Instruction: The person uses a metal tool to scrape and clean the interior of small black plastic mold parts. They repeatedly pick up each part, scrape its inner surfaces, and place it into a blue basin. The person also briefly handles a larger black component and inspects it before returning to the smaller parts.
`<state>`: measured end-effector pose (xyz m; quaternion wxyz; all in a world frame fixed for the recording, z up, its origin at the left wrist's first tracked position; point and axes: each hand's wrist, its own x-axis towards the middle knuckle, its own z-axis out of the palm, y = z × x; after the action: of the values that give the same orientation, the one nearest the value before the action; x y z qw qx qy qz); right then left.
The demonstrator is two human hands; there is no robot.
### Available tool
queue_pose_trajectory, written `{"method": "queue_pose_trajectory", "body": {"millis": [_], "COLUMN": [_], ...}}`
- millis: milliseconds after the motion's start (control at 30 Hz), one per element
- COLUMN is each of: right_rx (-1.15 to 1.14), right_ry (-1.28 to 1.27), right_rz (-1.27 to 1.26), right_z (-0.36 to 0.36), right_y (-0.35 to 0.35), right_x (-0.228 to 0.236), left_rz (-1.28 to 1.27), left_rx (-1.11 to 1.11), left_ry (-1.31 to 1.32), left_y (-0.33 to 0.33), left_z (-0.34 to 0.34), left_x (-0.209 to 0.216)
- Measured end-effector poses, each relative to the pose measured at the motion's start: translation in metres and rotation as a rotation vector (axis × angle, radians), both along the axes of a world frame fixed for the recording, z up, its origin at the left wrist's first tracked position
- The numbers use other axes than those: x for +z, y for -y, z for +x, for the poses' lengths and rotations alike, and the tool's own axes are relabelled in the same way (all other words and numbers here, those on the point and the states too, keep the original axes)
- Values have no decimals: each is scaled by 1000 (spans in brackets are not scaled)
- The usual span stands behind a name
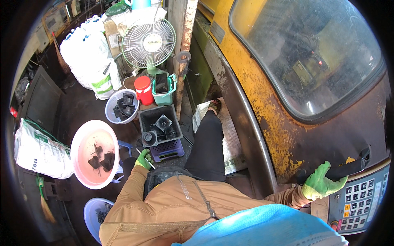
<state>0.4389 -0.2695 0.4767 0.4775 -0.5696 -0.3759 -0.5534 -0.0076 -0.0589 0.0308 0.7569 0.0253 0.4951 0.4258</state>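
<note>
Dark handle (pixel 353 167), seen in the head view, sits at the near right, on the lower part of a worn yellow-and-brown machine door (pixel 271 135) with a large window (pixel 303 57). Right hand (pixel 324 184), green-gloved, is at the handle's left end, thumb and forefinger spread apart; whether the remaining fingers close round it, I cannot tell. Just beside it, farther right, is a keypad panel (pixel 359 205). Left hand (pixel 143 159), likewise gloved, pinches a slim pale tool (pixel 151 165) near the person's waist. Beyond that hand, a dark crate (pixel 148 119) of black parts (pixel 163 122) rests on a purple stand (pixel 166 151). To the left, a pink basin (pixel 92 133) contains similar black pieces (pixel 108 161). A fan (pixel 150 43) stands at the far side, behind a red jug (pixel 143 90).
</note>
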Motion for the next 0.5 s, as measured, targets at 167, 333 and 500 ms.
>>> {"method": "queue_pose_trajectory", "body": {"millis": [167,333,500], "right_rx": [-3,-152,-286], "right_ry": [-10,98,329], "right_rz": [1,-55,-105], "right_z": [3,8,-24], "right_y": [2,5,-15], "right_x": [1,14,11], "left_rz": [-11,100,300], "left_rx": [4,3,124], "left_ry": [18,121,47], "left_y": [-2,-3,-1], "left_z": [0,6,14], "left_x": [-1,12,57]}}
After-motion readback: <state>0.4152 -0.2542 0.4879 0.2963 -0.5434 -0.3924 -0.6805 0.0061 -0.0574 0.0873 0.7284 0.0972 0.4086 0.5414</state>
